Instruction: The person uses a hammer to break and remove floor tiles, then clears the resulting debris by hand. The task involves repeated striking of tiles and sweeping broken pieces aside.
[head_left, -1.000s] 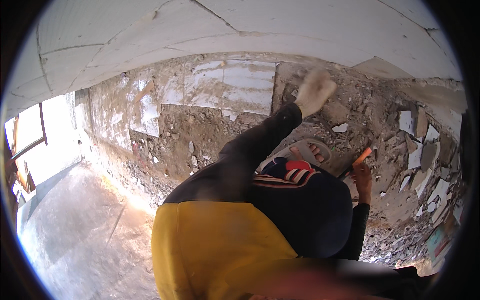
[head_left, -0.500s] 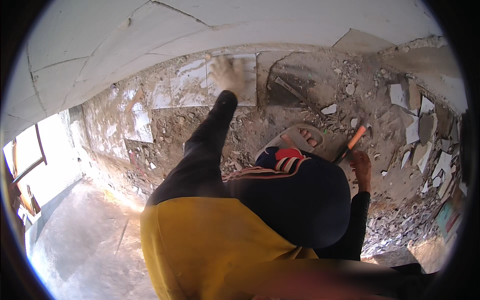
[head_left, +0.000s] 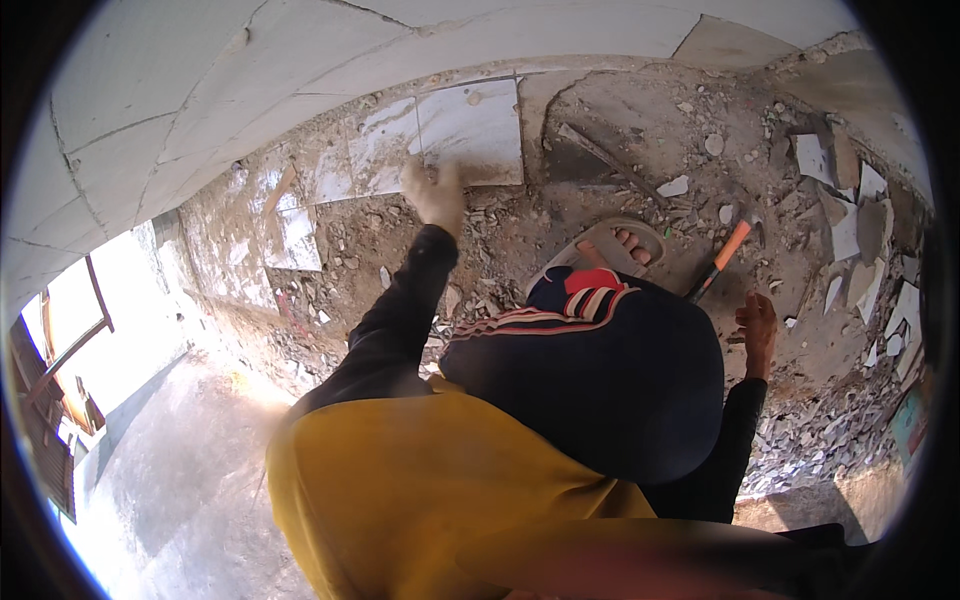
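Observation:
My left hand (head_left: 435,192) reaches far forward, fingers curled on the near edge of a large white floor tile (head_left: 472,128) that lies among rubble. My right hand (head_left: 757,325) hangs low at the right with fingers loosely apart and holds nothing. An orange-handled hammer (head_left: 724,258) lies on the ground just above and left of it, apart from the fingers. My dark-trousered knee (head_left: 600,370) and a beige sandal (head_left: 612,243) sit between the two hands.
Broken tile pieces (head_left: 850,225) and grit cover the ground at the right. More cracked white tiles (head_left: 295,235) lie along the left. A pale wall (head_left: 300,70) curves across the top. A doorway with a wooden frame (head_left: 70,340) opens at the far left.
My left arm has swung from the right side over to the left and come down onto the white tile's edge. The right hand has stayed low beside the hammer.

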